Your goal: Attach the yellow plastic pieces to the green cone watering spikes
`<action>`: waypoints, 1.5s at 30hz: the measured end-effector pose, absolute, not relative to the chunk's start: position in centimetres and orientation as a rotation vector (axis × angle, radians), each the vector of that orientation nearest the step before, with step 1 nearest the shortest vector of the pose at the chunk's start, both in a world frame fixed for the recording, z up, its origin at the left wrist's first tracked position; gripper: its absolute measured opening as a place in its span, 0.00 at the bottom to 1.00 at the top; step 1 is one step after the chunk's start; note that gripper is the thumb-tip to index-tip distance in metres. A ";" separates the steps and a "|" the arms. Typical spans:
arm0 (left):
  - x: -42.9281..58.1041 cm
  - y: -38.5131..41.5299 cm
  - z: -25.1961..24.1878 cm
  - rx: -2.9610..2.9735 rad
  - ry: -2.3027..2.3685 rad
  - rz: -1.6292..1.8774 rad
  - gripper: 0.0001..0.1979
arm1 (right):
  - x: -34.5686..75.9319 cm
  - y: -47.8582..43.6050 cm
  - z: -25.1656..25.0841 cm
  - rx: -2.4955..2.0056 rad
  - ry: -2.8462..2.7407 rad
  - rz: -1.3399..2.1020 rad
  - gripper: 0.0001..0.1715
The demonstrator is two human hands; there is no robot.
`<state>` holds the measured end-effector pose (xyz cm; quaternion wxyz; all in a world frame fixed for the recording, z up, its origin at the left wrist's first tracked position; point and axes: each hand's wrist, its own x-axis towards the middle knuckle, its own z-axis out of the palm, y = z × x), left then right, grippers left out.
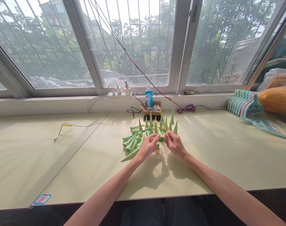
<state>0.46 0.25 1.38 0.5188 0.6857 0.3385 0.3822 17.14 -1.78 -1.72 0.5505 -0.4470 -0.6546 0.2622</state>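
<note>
Green cone-tipped plastic pieces (135,142) lie and stand in a pile at the middle of the pale table, with small yellowish parts among them. My left hand (150,145) is closed at the front of the pile, fingers pressed round a green piece (161,138) whose round end shows between the hands. Close by on the right, my right hand (175,143) is closed in a pinch; what its fingertips hold is too small to name. Several cones point upright behind both hands.
Behind the pile, a blue bottle (149,98) stands by a small cardboard box (156,108). Coiled cable (186,108) lies near the sill. Light green and pink hanger-like pieces (245,103) stand at the right rear. A thin cable (81,126) crosses the table's left side (69,169).
</note>
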 end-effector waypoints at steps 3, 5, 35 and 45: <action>0.5 0.1 1.6 1.648 0.813 0.929 0.20 | 17.1 -1.7 -1.8 -1.068 -1.540 0.611 0.21; 0.5 0.1 1.5 1.649 0.819 0.939 0.19 | 17.1 -1.7 -1.8 -1.075 -1.537 0.614 0.21; 0.2 1.2 -0.4 2.043 0.743 1.160 0.14 | 17.5 -1.4 -1.7 -1.141 -1.565 0.513 0.22; 0.6 1.1 -0.5 2.112 0.801 1.276 0.11 | 17.4 -1.5 -1.8 -1.127 -1.534 0.625 0.25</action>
